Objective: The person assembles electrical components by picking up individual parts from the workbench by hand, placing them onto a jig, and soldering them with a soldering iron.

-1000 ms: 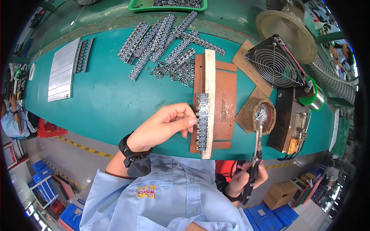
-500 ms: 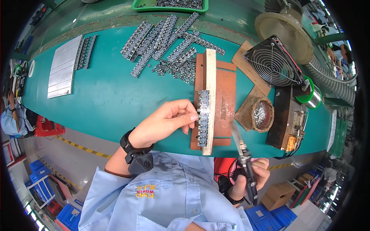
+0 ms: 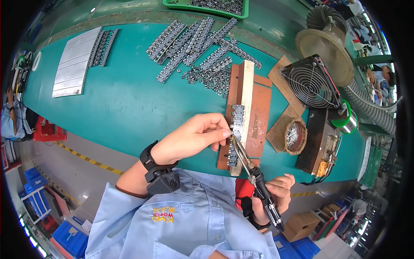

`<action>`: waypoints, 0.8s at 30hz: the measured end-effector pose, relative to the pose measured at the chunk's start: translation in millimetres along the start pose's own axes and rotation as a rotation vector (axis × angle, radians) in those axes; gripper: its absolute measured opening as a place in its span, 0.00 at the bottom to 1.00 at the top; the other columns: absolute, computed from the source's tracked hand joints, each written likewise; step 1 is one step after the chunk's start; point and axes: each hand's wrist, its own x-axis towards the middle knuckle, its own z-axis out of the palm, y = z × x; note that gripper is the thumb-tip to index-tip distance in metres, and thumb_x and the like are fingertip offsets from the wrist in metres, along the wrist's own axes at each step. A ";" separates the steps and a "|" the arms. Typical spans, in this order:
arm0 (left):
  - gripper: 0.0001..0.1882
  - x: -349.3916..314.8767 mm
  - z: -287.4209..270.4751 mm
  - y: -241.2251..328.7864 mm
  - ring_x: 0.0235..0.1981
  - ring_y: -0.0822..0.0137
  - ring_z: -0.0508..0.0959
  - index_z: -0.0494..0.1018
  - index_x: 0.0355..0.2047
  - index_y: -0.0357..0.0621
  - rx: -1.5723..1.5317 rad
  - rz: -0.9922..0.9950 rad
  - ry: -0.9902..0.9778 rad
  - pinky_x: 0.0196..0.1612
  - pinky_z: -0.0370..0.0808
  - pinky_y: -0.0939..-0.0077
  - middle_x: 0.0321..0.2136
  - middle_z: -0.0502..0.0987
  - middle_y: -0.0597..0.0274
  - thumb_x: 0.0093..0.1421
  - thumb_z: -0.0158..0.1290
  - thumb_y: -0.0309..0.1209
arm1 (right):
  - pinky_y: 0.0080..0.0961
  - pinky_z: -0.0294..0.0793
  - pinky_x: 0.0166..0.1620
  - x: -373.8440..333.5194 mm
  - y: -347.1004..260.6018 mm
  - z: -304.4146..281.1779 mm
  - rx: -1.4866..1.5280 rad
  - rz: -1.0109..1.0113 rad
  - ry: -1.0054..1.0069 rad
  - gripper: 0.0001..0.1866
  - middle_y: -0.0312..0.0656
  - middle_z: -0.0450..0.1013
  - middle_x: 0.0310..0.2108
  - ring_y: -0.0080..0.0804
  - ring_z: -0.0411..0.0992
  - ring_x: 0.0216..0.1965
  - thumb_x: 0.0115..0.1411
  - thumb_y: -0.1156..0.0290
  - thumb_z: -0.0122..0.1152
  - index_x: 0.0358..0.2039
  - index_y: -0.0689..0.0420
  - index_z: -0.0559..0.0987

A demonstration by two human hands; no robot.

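Observation:
A row of small dark electronic components lies along a pale wooden bar on a reddish-brown board. My left hand comes from the left with thumb and forefinger pinched at the middle of this row; whatever lies between the fingertips is too small to make out. In my right hand is a black-handled soldering iron, slanted up and left. Its metal tip reaches the row just beside my left fingertips; whether it touches is unclear.
Right of the board stand a round pot of shiny metal, a black fan, a solder spool and a dark metal box. Beyond lie component strips, loose small parts and a green tray. Metal plates lie far left.
My right hand has brought the soldering iron's tip left, from beside the board onto the component row. The left hand keeps its pinch there. The whole view has shifted slightly.

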 end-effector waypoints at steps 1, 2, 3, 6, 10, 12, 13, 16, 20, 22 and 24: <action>0.08 -0.3 -0.2 -0.5 0.27 0.79 0.70 0.68 0.31 0.39 -0.001 0.003 0.001 0.32 0.68 0.84 0.25 0.71 0.69 0.61 0.47 0.32 | 0.39 0.53 0.47 0.0 0.4 0.1 0.007 -0.001 -0.001 0.22 0.36 0.73 0.24 0.30 0.67 0.30 0.37 0.64 0.71 0.32 0.54 0.70; 0.08 -0.2 -0.2 -0.6 0.27 0.79 0.70 0.68 0.31 0.39 0.000 0.005 -0.001 0.32 0.68 0.84 0.25 0.71 0.69 0.61 0.47 0.32 | 0.39 0.53 0.47 -0.3 1.0 0.3 0.013 -0.001 0.001 0.22 0.36 0.73 0.24 0.29 0.67 0.29 0.37 0.64 0.71 0.32 0.54 0.70; 0.08 -0.1 0.1 -0.5 0.27 0.79 0.70 0.68 0.31 0.39 0.001 0.005 -0.002 0.32 0.68 0.84 0.25 0.71 0.69 0.61 0.47 0.32 | 0.39 0.53 0.47 -0.8 1.7 0.5 0.020 0.000 0.004 0.22 0.36 0.73 0.25 0.29 0.67 0.29 0.37 0.64 0.71 0.32 0.54 0.70; 0.08 -0.3 1.4 -0.2 0.27 0.79 0.70 0.68 0.30 0.39 0.000 -0.006 0.004 0.32 0.68 0.84 0.25 0.71 0.69 0.61 0.47 0.32 | 0.39 0.53 0.47 -3.0 4.0 0.7 0.022 -0.006 0.006 0.23 0.36 0.72 0.24 0.30 0.67 0.29 0.38 0.64 0.70 0.33 0.55 0.70; 0.08 0.7 0.7 0.0 0.27 0.79 0.70 0.68 0.30 0.40 0.020 0.004 -0.004 0.32 0.68 0.84 0.24 0.71 0.69 0.61 0.47 0.32 | 0.38 0.55 0.47 -12.2 4.8 8.5 0.082 0.042 0.199 0.22 0.40 0.70 0.27 0.31 0.67 0.30 0.41 0.64 0.68 0.35 0.56 0.69; 0.08 0.6 0.2 -0.4 0.27 0.79 0.70 0.68 0.30 0.40 0.019 -0.001 0.001 0.32 0.68 0.84 0.24 0.71 0.69 0.61 0.47 0.32 | 0.38 0.55 0.47 -20.4 7.3 17.2 0.114 0.067 0.291 0.22 0.41 0.69 0.29 0.31 0.67 0.31 0.42 0.65 0.67 0.36 0.57 0.68; 0.08 0.2 -0.4 -0.7 0.27 0.79 0.70 0.68 0.30 0.40 0.018 -0.003 0.009 0.32 0.68 0.84 0.24 0.71 0.70 0.61 0.47 0.32 | 0.35 0.57 0.46 -25.6 9.9 23.5 0.089 0.134 0.421 0.21 0.42 0.67 0.32 0.31 0.65 0.33 0.45 0.65 0.64 0.37 0.58 0.67; 0.08 -0.7 3.8 3.9 0.27 0.79 0.70 0.68 0.30 0.40 0.029 -0.007 0.010 0.32 0.68 0.84 0.24 0.70 0.70 0.61 0.47 0.31 | 0.29 0.59 0.46 -38.4 16.7 29.7 0.034 0.270 0.695 0.19 0.42 0.62 0.36 0.30 0.62 0.37 0.50 0.67 0.57 0.40 0.60 0.64; 0.08 -0.4 2.8 6.2 0.26 0.79 0.70 0.68 0.29 0.40 0.038 -0.014 0.013 0.32 0.68 0.85 0.24 0.70 0.70 0.61 0.47 0.31 | 0.23 0.62 0.42 -42.1 24.4 31.0 -0.237 0.508 0.524 0.17 0.42 0.60 0.39 0.30 0.62 0.38 0.51 0.73 0.55 0.40 0.60 0.64; 0.07 -0.5 3.1 6.9 0.26 0.79 0.69 0.68 0.29 0.40 0.040 -0.021 0.017 0.33 0.68 0.85 0.24 0.70 0.69 0.61 0.47 0.31 | 0.22 0.63 0.42 -37.3 20.0 34.6 -0.086 0.493 0.638 0.18 0.41 0.60 0.38 0.29 0.62 0.38 0.50 0.72 0.57 0.41 0.60 0.63; 0.08 -0.9 3.0 5.8 0.26 0.79 0.70 0.68 0.29 0.40 0.049 -0.015 0.017 0.33 0.68 0.85 0.25 0.71 0.69 0.61 0.47 0.31 | 0.22 0.63 0.41 -31.2 18.0 36.2 -0.007 0.483 0.699 0.19 0.41 0.60 0.38 0.28 0.62 0.38 0.50 0.71 0.58 0.41 0.59 0.63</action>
